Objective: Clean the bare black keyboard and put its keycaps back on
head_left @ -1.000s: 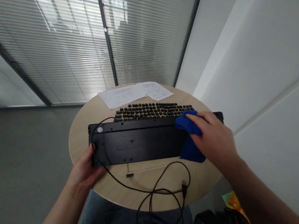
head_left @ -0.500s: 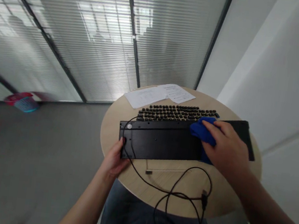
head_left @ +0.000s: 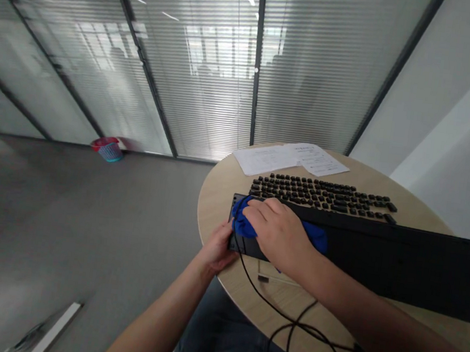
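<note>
A black keyboard [head_left: 380,251] is held bottom side up over the round table, its smooth underside facing me. My left hand [head_left: 218,248] grips its left end, fingers tucked beneath and thumb along the edge. Pressed onto that same left end is a blue cloth [head_left: 315,236], bunched under my right hand [head_left: 275,226], whose fingers are curled over it. The keyboard's black cable [head_left: 256,286] leaves the left end and loops down over the table's near side. Loose keycaps [head_left: 302,190] lie in rows just behind the keyboard.
Printed papers [head_left: 266,160] lie at the back of the wooden table [head_left: 215,196]. A small brush-like tool [head_left: 263,279] rests near the front edge. A red and blue basket [head_left: 109,150] stands on the floor to the left. Glass partitions with blinds rise behind, a white wall to the right.
My right hand has slid the blue cloth leftward along the keyboard's underside, from its right part to the left end. My left hand keeps its grip. The view has turned left.
</note>
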`<action>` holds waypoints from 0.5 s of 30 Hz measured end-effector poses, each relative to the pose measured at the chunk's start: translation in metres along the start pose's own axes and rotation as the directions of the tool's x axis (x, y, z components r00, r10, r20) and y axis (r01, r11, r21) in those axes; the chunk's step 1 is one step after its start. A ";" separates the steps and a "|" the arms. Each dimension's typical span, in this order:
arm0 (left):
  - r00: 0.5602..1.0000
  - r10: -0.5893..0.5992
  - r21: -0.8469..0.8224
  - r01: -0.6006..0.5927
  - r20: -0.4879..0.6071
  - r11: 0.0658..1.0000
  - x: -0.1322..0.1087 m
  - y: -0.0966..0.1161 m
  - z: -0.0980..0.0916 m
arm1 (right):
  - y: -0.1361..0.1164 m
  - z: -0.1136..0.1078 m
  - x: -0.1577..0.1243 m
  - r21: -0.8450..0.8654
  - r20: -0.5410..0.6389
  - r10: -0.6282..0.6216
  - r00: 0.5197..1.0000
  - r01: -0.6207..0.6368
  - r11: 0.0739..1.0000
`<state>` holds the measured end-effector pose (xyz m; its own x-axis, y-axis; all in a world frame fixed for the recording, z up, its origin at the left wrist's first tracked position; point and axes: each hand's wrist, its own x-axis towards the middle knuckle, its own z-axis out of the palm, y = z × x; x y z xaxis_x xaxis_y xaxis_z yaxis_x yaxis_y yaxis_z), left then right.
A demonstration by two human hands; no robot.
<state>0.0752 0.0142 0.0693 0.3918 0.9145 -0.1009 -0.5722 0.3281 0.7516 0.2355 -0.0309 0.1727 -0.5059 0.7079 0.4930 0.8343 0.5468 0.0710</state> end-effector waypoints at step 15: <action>0.977 -0.186 -0.209 0.162 -0.104 0.964 -0.001 0.000 -0.021 | -0.035 0.004 0.011 0.051 0.149 0.013 0.989 -0.021 0.998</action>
<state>0.0596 0.0181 0.0557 0.4147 0.8570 -0.3060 -0.6392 0.5137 0.5724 0.1998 -0.0409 0.1719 -0.5218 0.7738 0.3591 0.8325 0.5538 0.0164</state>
